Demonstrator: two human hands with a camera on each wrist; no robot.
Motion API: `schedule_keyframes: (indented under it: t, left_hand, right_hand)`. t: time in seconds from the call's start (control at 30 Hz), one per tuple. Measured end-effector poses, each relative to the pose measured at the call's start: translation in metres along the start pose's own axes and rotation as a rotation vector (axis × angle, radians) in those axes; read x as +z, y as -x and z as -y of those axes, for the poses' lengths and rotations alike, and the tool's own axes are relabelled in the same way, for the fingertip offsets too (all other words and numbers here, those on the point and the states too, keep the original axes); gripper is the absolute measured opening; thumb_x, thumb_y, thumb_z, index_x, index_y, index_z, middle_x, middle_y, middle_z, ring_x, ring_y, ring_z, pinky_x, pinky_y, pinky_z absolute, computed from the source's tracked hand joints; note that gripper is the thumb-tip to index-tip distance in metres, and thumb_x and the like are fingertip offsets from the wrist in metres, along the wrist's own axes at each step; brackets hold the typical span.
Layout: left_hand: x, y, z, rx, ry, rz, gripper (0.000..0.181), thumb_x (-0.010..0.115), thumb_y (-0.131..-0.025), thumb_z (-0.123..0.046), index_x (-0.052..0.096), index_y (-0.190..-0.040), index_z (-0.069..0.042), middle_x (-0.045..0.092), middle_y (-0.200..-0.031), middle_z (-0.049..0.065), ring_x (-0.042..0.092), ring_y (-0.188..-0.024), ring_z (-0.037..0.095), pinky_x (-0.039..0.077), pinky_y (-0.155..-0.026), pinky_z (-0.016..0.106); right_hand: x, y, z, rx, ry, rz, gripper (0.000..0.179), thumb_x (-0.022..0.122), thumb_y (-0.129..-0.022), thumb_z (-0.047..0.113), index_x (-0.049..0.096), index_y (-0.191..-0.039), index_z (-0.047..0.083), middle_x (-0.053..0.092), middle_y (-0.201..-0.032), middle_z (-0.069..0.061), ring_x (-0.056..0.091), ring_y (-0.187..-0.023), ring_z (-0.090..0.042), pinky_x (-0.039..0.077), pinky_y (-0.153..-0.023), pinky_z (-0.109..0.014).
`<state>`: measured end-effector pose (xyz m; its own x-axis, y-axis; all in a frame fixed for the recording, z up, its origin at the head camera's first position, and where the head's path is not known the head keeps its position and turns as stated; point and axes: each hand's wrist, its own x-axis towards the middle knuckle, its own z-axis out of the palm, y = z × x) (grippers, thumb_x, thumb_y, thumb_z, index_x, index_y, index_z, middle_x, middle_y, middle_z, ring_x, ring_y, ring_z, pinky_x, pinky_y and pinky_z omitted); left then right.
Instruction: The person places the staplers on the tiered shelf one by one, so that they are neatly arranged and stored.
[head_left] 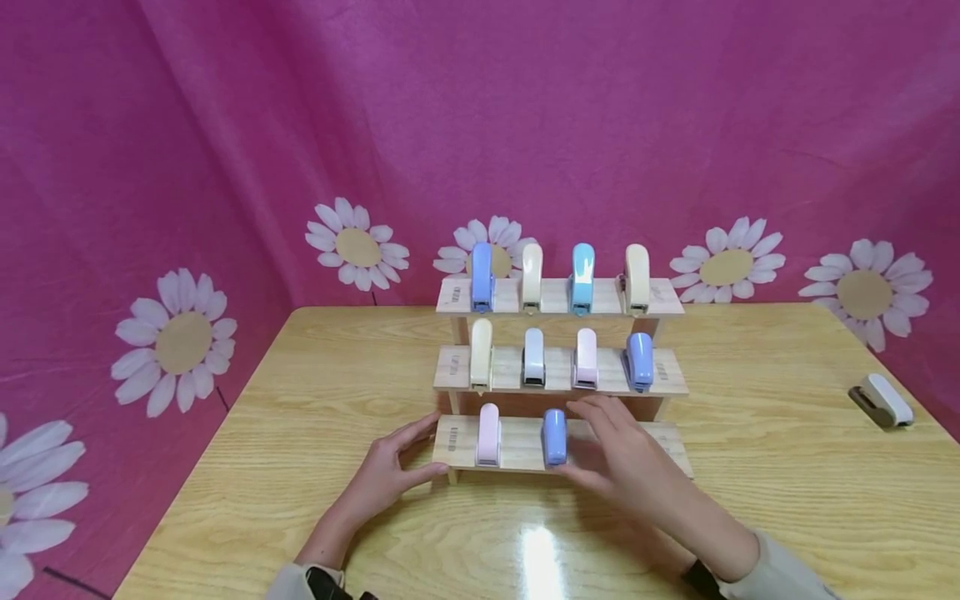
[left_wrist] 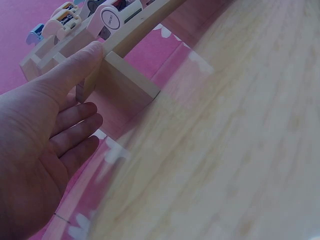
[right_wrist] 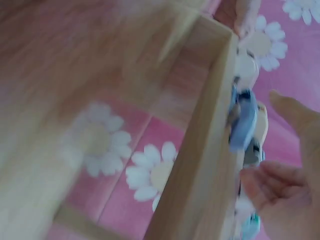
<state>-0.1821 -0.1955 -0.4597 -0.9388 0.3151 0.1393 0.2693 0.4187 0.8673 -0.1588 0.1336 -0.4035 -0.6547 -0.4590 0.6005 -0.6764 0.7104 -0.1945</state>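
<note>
A three-step wooden rack bears small staplers in rows. My left hand holds the left end of its lowest step, thumb at the front corner and forefinger at the back one; in the left wrist view the thumb touches the board's corner. On that step stand a pink stapler and, to its right, a blue stapler. Just right of the blue one is my right hand, thumb and fingers spread. The right wrist view, blurred, shows a gap between those fingers and the blue stapler.
Several cream, blue, grey and pink staplers line the middle step and top step. A white and dark stapler lies on the wooden table at far right. Behind hangs a magenta cloth with daisies.
</note>
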Motion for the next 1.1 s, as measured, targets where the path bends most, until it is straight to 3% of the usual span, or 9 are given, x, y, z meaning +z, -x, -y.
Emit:
schedule_keyframes:
  t: [0.17,0.23,0.33,0.5,0.73,0.87,0.97,1.1]
  left_hand:
    - [0.000,-0.001,0.000,0.008,0.008,0.006,0.074,0.079,-0.082,-0.024,0.046,-0.145,-0.004,0.055,-0.142,0.018,0.056,-0.129,0.033,0.047,-0.110,0.041]
    - [0.000,-0.001,-0.001,0.017,0.007,0.000,0.073,0.079,-0.082,-0.023,0.047,-0.144,-0.003,0.056,-0.141,0.019,0.056,-0.129,0.033,0.048,-0.109,0.040]
    - [0.001,0.000,-0.001,0.011,0.004,-0.014,0.073,0.081,-0.080,-0.022,0.048,-0.144,-0.005,0.057,-0.141,0.017,0.057,-0.129,0.031,0.048,-0.109,0.039]
    - [0.000,0.000,-0.001,-0.001,-0.003,-0.019,0.074,0.081,-0.080,-0.023,0.048,-0.144,-0.006,0.056,-0.141,0.016,0.057,-0.129,0.030,0.048,-0.110,0.039]
    - [0.001,0.000,-0.002,-0.035,0.009,-0.012,0.075,0.081,-0.079,-0.024,0.048,-0.145,-0.008,0.055,-0.143,0.014,0.055,-0.131,0.029,0.046,-0.111,0.038]
    - [0.002,0.000,-0.004,-0.047,0.016,-0.005,0.075,0.081,-0.079,-0.024,0.048,-0.145,-0.008,0.054,-0.144,0.014,0.054,-0.132,0.029,0.045,-0.112,0.037]
    - [0.002,0.001,-0.004,-0.040,0.014,-0.013,0.075,0.082,-0.079,-0.023,0.048,-0.144,-0.008,0.055,-0.143,0.014,0.055,-0.131,0.029,0.046,-0.112,0.037]
    - [0.001,0.001,-0.003,-0.014,-0.005,-0.028,0.074,0.082,-0.079,-0.022,0.049,-0.143,-0.006,0.056,-0.142,0.016,0.056,-0.130,0.030,0.046,-0.111,0.039]
  right_hand:
    - [-0.023,0.006,-0.021,-0.129,-0.114,-0.159,0.064,0.058,-0.092,0.053,0.060,-0.121,-0.004,0.063,-0.114,-0.014,0.057,-0.107,-0.019,0.042,-0.107,-0.007]
    - [-0.033,0.008,-0.032,-0.163,-0.143,-0.219,0.065,0.058,-0.093,0.052,0.061,-0.119,-0.008,0.063,-0.112,-0.017,0.056,-0.109,-0.017,0.036,-0.110,-0.004]
    - [-0.046,0.013,-0.051,-0.187,-0.142,-0.309,0.066,0.062,-0.092,0.050,0.062,-0.113,-0.013,0.064,-0.107,-0.021,0.056,-0.110,-0.009,0.039,-0.108,-0.005]
    - [-0.067,0.030,-0.091,-0.074,-0.065,-0.347,0.075,0.061,-0.089,0.058,0.062,-0.114,-0.012,0.064,-0.104,-0.023,0.047,-0.115,0.010,0.036,-0.104,0.001]
    - [-0.093,0.064,-0.158,0.054,0.061,-0.363,0.089,0.055,-0.083,0.072,0.062,-0.119,-0.009,0.062,-0.104,-0.027,0.041,-0.119,0.021,0.029,-0.099,0.008]
    - [-0.108,0.087,-0.190,0.134,0.135,-0.307,0.097,0.048,-0.082,0.077,0.058,-0.121,-0.011,0.061,-0.104,-0.028,0.033,-0.117,0.029,0.028,-0.088,0.009]
    - [-0.119,0.102,-0.209,0.195,0.206,-0.242,0.091,0.053,-0.083,0.073,0.057,-0.121,-0.010,0.060,-0.102,-0.026,0.045,-0.106,0.017,0.026,-0.076,0.007]
    - [-0.130,0.119,-0.233,0.256,0.286,-0.169,0.080,0.057,-0.089,0.063,0.055,-0.121,-0.011,0.057,-0.103,-0.027,0.052,-0.092,-0.025,0.024,-0.073,0.005]
